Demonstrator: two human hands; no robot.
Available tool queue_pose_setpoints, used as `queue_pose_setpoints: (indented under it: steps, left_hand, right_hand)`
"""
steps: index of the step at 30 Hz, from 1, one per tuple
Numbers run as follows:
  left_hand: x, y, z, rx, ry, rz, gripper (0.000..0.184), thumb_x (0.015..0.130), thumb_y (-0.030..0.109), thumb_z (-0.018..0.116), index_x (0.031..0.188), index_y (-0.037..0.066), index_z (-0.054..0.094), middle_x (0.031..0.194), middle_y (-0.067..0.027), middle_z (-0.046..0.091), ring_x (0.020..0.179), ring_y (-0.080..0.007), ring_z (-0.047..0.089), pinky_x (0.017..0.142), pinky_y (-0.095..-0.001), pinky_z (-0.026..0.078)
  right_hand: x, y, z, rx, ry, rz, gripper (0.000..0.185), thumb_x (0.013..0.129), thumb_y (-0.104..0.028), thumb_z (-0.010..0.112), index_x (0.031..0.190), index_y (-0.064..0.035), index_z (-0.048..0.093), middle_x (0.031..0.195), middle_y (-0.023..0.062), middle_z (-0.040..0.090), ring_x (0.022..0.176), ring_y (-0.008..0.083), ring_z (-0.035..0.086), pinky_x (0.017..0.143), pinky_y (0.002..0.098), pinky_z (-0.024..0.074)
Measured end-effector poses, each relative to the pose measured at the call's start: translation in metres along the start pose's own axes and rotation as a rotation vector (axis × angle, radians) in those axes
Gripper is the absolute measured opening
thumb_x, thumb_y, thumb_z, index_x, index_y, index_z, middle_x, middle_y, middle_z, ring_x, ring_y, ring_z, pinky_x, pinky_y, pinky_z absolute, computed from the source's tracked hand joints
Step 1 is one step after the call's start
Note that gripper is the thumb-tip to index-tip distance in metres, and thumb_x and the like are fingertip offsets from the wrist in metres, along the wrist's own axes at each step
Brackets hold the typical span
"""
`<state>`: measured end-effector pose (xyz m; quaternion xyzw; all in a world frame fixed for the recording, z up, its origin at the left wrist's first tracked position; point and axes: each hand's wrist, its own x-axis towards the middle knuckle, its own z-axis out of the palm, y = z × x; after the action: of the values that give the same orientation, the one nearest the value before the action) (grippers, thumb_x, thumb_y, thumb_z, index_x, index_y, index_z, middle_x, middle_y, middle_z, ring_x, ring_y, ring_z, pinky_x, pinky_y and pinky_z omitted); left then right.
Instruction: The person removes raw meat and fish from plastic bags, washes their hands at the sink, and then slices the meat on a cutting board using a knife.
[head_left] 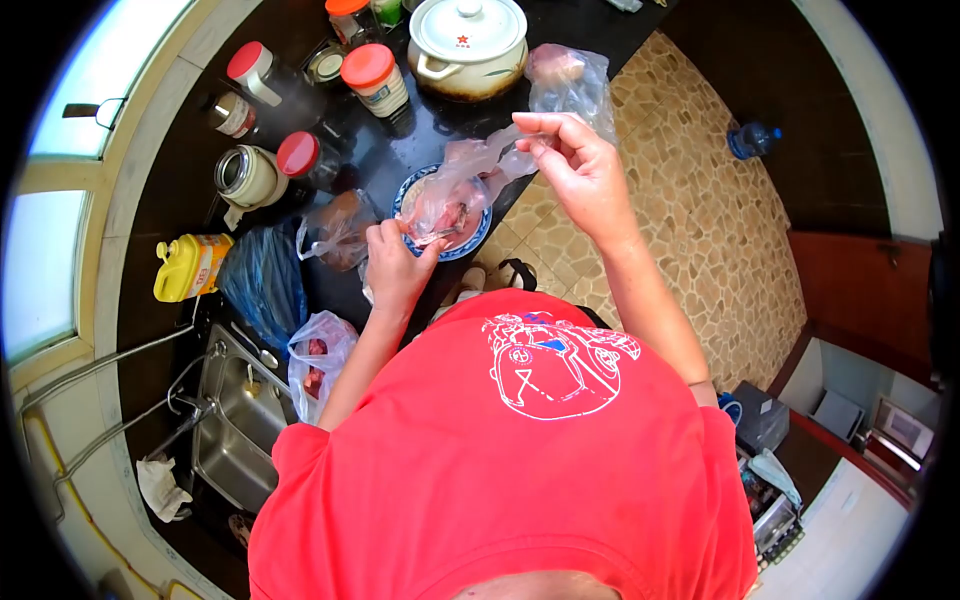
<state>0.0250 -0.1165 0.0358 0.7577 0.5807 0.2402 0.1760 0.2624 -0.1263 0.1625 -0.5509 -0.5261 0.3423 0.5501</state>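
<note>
Between my hands stretches a thin clear plastic bag, held over a blue-and-white bowl on the dark counter. Pinkish raw meat shows in the bowl, partly covered by the bag. My left hand is closed on the bag's lower end at the bowl's near-left rim. Raised to the right, past the counter's edge, my right hand pinches the bag's other end between thumb and fingers. Whether any meat is still inside the bag I cannot tell.
A white lidded pot and a bagged item stand beyond the bowl. Red-lidded jars line the left. Nearer are a knotted bag, a blue bag, a bag of meat and the sink.
</note>
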Motion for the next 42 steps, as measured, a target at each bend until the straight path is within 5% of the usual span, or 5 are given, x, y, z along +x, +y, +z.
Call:
queue_pose_setpoints:
  steps: [17, 22, 33, 41, 42]
  left_hand:
    - [0.027, -0.011, 0.013, -0.069, 0.033, 0.095, 0.013, 0.07, 0.015, 0.063, 0.071, 0.004, 0.057, 0.085, -0.0142, 0.05, 0.077, -0.0336, 0.055, 0.067, -0.0412, 0.047]
    - [0.075, 0.015, 0.005, -0.675, -0.286, -0.359, 0.021, 0.074, 0.017, 0.056, 0.071, -0.004, 0.06, 0.058, -0.0023, 0.054, 0.057, -0.0078, 0.048, 0.054, -0.0258, 0.039]
    - [0.134, 0.091, -0.019, -0.892, -0.459, -0.316, 0.016, 0.074, 0.02, 0.057, 0.07, 0.004, 0.057, 0.06, 0.0003, 0.048, 0.05, -0.0072, 0.039, 0.048, -0.0206, 0.03]
    - [0.143, 0.087, -0.033, -0.926, -0.521, -0.074, 0.021, 0.076, 0.022, 0.061, 0.084, 0.002, 0.06, 0.071, -0.0009, 0.055, 0.061, -0.007, 0.048, 0.054, -0.0195, 0.035]
    - [0.143, 0.082, -0.035, -0.927, -0.517, -0.075, 0.021, 0.076, 0.022, 0.061, 0.084, 0.002, 0.06, 0.071, -0.0009, 0.055, 0.061, -0.007, 0.048, 0.054, -0.0195, 0.035]
  right_hand:
    - [-0.002, -0.003, 0.0, -0.006, 0.028, 0.004, 0.026, 0.086, 0.005, 0.05, 0.109, -0.0011, 0.061, 0.101, 0.0042, 0.057, 0.089, 0.0113, 0.06, 0.078, 0.0223, 0.0461]
    - [0.008, -0.002, 0.003, -0.342, -0.114, -0.108, 0.032, 0.08, 0.001, 0.053, 0.111, -0.0037, 0.06, 0.099, 0.0082, 0.056, 0.083, 0.0145, 0.061, 0.073, 0.0257, 0.0485]
    - [0.044, 0.055, 0.028, -0.542, -0.23, -0.187, 0.056, 0.071, -0.018, 0.07, 0.122, -0.0059, 0.051, 0.099, 0.0145, 0.058, 0.086, 0.0265, 0.059, 0.077, 0.0354, 0.0485]
    - [0.058, 0.048, 0.025, -0.438, -0.137, -0.097, 0.02, 0.075, -0.022, 0.066, 0.088, -0.0067, 0.066, 0.072, 0.0125, 0.063, 0.068, 0.0289, 0.062, 0.064, 0.0361, 0.0495]
    - [0.06, 0.043, 0.022, -0.472, -0.111, -0.112, 0.016, 0.078, -0.016, 0.064, 0.089, -0.0046, 0.066, 0.073, 0.0092, 0.064, 0.065, 0.0151, 0.06, 0.063, 0.0278, 0.0481]
